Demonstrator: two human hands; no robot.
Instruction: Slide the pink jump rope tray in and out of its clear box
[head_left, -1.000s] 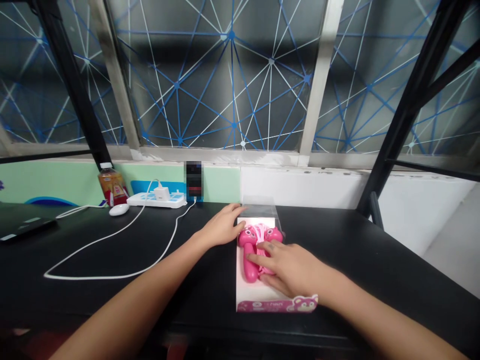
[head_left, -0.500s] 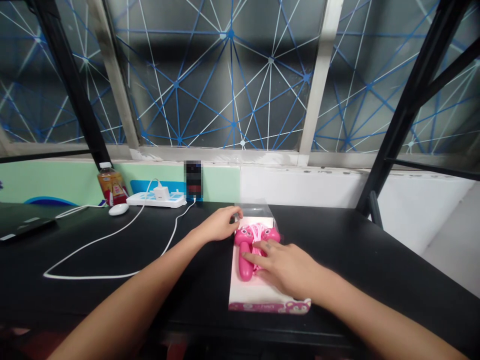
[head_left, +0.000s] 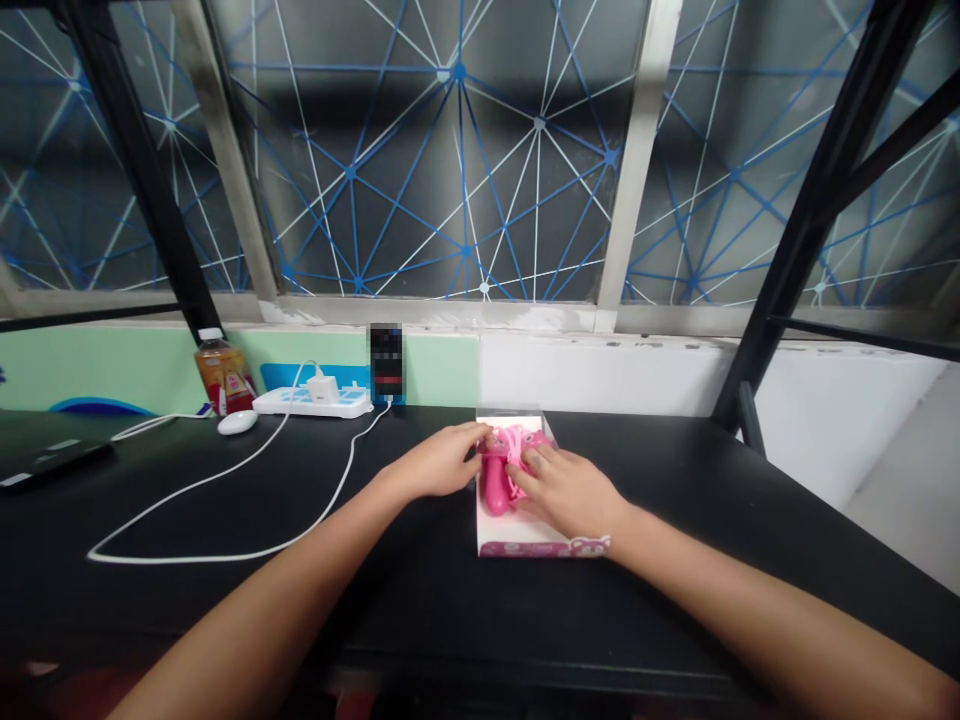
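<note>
The tray (head_left: 499,535) has slid farther back on the desk (head_left: 420,600), so it seems to sit deeper in the clear cover (head_left: 510,412). The rope (head_left: 514,445) lies in the tray, under and just left of the right hand (head_left: 576,490), whose fingers spread loosely, unclenched. The left hand (head_left: 439,462) bends at the far-left edge; whether it grips, I cannot tell.

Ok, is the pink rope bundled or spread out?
Bundled: the rope lies in gathered strands beside the pink handle, partly covered by the right hand.
</note>
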